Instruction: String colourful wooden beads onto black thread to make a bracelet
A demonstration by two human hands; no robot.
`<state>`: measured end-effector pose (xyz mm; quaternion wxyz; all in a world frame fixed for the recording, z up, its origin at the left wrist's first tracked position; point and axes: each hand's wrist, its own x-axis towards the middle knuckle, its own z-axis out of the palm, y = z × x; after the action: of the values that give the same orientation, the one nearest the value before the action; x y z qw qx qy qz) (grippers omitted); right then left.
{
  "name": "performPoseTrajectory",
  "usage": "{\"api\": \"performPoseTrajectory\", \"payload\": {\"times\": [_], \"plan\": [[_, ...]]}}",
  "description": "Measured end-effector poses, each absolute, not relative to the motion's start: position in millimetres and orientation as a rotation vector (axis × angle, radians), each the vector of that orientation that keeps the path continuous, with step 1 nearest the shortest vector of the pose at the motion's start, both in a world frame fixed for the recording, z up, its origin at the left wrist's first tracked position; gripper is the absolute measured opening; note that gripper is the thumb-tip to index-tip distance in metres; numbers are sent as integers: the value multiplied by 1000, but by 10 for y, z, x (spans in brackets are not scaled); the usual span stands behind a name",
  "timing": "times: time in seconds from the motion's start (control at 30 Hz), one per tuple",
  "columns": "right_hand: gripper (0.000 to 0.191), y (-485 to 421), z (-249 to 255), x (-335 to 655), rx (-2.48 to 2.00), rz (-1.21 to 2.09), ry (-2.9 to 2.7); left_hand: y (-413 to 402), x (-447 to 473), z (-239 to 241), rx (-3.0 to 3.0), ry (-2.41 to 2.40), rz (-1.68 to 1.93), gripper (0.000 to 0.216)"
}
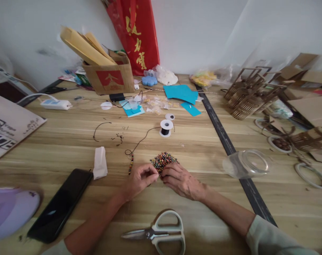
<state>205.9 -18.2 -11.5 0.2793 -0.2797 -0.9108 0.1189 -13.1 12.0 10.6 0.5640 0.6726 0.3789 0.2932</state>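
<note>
A small heap of multicoloured beads [163,160] lies on the table in front of my hands. My left hand [139,180] is at its near left edge, thumb and forefinger pinched on a thin black cord that is mostly hidden by the fingers. Several strung beads [131,164] on this cord run down behind that hand. My right hand [181,180] rests against the heap's right side, fingers curled together beside the left fingertips; whatever they pinch is hidden. Farther up stands a white spool [166,128] of black cord, its line looping to the strung beads.
Scissors [161,233] lie close in front of me. A black phone [61,205] and a folded white paper [100,163] are at the left. A clear jar [246,164] lies at the right. Blue paper pieces [180,94], a cardboard box [110,78] and small baskets [243,101] stand farther back.
</note>
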Motion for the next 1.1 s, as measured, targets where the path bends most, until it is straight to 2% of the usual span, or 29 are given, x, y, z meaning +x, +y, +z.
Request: {"api": "performPoseTrajectory", "payload": {"times": [0.23,0.57,1.1], "plan": [[12,-182,-48,2077,-754,346,-2356,28,-62,98,1876,948,699,11],[6,-160,-31,2104,-752,474,-2199,4,-39,57,2012,922,673,10],[10,-226,-11,2040,-784,594,-2114,-6,-33,14,2136,888,675,10]]}}
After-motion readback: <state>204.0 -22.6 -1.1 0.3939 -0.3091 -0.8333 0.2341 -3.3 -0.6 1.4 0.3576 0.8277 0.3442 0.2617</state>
